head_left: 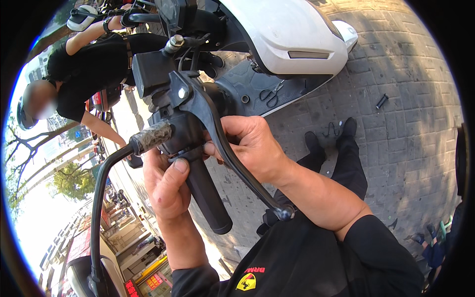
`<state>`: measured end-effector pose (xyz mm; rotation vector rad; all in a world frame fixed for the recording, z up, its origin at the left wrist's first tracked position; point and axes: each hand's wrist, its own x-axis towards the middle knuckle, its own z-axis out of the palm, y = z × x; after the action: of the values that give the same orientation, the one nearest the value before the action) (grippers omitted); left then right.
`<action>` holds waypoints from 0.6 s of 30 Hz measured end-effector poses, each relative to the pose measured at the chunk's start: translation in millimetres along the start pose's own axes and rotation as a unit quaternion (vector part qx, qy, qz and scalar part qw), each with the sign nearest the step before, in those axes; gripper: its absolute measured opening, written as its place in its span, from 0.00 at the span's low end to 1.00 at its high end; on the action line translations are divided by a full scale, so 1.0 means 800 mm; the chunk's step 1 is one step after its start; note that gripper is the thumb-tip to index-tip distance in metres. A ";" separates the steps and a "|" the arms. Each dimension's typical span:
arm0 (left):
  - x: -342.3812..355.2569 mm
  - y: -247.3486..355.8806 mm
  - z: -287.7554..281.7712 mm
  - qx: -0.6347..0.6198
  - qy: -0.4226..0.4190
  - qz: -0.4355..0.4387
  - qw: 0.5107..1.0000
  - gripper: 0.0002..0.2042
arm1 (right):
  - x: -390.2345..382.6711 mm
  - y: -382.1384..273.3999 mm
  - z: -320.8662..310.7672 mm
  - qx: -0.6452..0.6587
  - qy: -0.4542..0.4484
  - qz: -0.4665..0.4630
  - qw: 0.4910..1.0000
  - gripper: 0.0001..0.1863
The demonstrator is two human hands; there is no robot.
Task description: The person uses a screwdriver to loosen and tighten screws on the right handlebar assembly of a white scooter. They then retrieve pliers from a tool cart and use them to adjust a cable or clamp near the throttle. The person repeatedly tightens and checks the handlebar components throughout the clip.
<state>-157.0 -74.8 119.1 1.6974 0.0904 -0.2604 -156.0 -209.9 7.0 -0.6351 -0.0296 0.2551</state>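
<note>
A black rubber handlebar grip (209, 200) points down toward me, below a dark switch housing (184, 132). My left hand (167, 185) is closed around the top of the grip, its thumb pressed on the collar and its fingers hidden behind. On the other side, my right hand (255, 151) reaches behind the black brake lever (220, 131). Its thumb and fingers are pinched together close to the housing and the grip's upper end; anything between them is hidden. Above the lever sits a boxy black reservoir (152, 74).
A mirror stem (101, 198) curves down at left to a mirror (94, 277). Scissors (271, 95) and a small ring (245, 99) lie on the footboard beside the white scooter panel (292, 29). A black cylinder (382, 101) lies on the paving. Another person (89, 74) stands at left.
</note>
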 end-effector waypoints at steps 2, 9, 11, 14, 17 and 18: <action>0.000 -0.001 0.001 0.017 0.002 0.006 1.000 0.32 | 0.001 0.000 0.000 -0.014 0.003 -0.020 1.000 0.04; -0.001 -0.005 0.001 0.026 0.021 0.010 0.999 0.32 | 0.013 0.006 -0.007 0.001 -0.021 0.006 1.000 0.05; 0.000 -0.009 0.000 0.056 0.033 0.024 0.998 0.31 | 0.016 0.008 -0.008 0.009 -0.028 0.001 1.000 0.05; 0.001 -0.013 -0.001 0.067 0.031 0.037 0.997 0.31 | 0.017 0.008 -0.012 -0.022 -0.026 -0.011 0.999 0.04; -0.001 -0.010 -0.001 0.053 0.027 0.037 0.998 0.31 | 0.015 0.006 -0.016 -0.044 -0.048 -0.025 0.998 0.02; 0.000 -0.010 -0.001 0.040 0.031 0.035 0.998 0.31 | 0.014 0.006 -0.017 -0.052 -0.056 -0.026 0.997 0.01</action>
<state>-159.0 -72.9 111.7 1.7843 0.0667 -0.1618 -144.8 -211.2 -7.3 -0.7225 -0.1676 0.2402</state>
